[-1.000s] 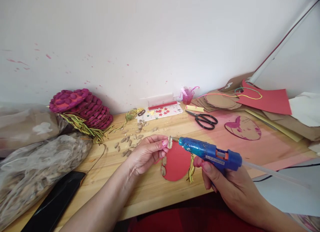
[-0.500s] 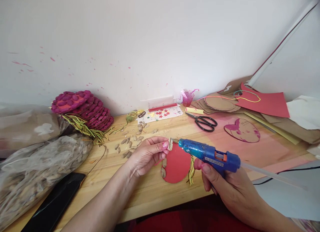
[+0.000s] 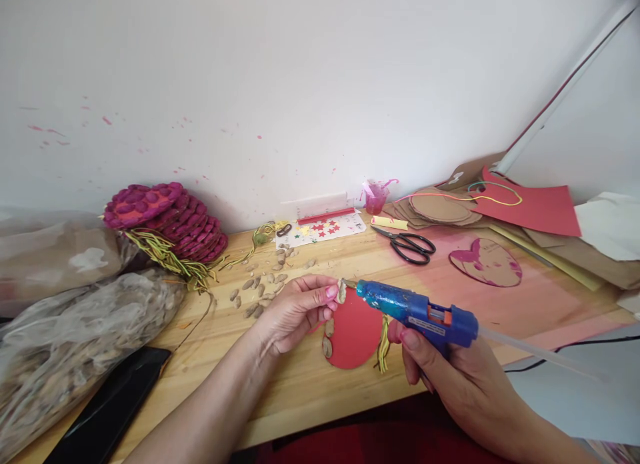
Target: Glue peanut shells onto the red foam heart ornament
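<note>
Between the thumb and fingers of my left hand (image 3: pixel 300 311) is a peanut shell (image 3: pixel 341 292), held up over the red disc. My right hand (image 3: pixel 445 371) grips a blue hot glue gun (image 3: pixel 417 311) whose nozzle points left, with its tip at the shell. A clear glue stick (image 3: pixel 545 352) sticks out of the gun's back. Below both hands, the round red disc (image 3: pixel 355 337) lies on the wooden table. A couple of peanut shells (image 3: pixel 327 346) sit along its left edge, and a yellow-green yarn tassel (image 3: pixel 383 347) lies at its right edge.
Loose peanut shells (image 3: pixel 253 309) are scattered left of the disc. Black scissors (image 3: pixel 407 244), a pink-stained cup (image 3: pixel 375 197) and cardboard pieces (image 3: pixel 440 207) lie toward the back. At left are a stack of purple-red discs (image 3: pixel 165 217), a bag of shells (image 3: pixel 85 344) and a black phone-like slab (image 3: pixel 110 404).
Almost nothing differs. The glue gun has shifted very slightly, its nozzle still at the peanut shell, and the view has moved a little.
</note>
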`<state>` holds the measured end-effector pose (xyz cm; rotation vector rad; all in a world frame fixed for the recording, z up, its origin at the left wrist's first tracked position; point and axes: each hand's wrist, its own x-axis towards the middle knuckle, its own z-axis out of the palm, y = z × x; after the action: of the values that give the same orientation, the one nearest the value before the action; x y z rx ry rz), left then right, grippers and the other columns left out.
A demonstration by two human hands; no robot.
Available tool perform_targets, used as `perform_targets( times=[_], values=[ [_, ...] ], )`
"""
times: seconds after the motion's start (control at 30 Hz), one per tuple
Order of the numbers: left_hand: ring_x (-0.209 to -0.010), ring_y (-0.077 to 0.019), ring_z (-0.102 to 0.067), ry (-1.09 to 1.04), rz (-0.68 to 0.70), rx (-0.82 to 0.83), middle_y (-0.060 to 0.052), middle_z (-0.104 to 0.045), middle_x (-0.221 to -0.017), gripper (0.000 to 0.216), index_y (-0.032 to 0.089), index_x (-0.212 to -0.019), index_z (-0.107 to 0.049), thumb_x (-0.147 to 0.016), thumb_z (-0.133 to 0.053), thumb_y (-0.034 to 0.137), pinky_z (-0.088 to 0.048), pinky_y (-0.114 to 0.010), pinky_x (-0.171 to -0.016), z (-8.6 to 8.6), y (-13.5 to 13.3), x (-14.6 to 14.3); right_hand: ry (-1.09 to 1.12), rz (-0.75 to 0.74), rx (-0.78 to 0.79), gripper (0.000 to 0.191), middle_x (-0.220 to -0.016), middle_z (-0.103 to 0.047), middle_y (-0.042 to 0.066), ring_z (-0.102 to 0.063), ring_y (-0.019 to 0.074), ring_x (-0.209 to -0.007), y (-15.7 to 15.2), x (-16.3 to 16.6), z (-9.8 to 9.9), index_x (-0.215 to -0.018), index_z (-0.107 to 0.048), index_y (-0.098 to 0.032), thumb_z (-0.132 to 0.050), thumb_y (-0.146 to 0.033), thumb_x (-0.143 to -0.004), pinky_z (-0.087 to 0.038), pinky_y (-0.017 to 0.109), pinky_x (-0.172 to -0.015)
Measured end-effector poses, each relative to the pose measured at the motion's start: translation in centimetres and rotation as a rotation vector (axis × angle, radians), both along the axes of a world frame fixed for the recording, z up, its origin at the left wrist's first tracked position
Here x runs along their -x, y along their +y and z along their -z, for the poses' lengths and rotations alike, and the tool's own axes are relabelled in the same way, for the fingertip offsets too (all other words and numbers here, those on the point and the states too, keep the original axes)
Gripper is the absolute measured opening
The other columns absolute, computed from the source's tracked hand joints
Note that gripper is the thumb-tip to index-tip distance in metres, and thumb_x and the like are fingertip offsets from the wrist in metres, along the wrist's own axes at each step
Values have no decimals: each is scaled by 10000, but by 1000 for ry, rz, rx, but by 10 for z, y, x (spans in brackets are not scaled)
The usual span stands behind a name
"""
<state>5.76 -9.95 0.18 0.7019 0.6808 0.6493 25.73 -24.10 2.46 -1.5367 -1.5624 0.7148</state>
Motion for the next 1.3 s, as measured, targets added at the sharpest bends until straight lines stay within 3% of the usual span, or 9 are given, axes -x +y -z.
perform_targets(
  times=[1.3],
  values=[
    [-499, -62, -584, 35, 13, -34, -31, -683, -626, 293, 97, -775, -731, -605, -930, 229, -494, -133, -489, 2, 0, -1, 22, 25, 39, 450, -619, -554, -15, -517, 142, -542, 2, -4, 8, -634, -555, -235, -434, -465, -1002, -415, 293, -517]
  ],
)
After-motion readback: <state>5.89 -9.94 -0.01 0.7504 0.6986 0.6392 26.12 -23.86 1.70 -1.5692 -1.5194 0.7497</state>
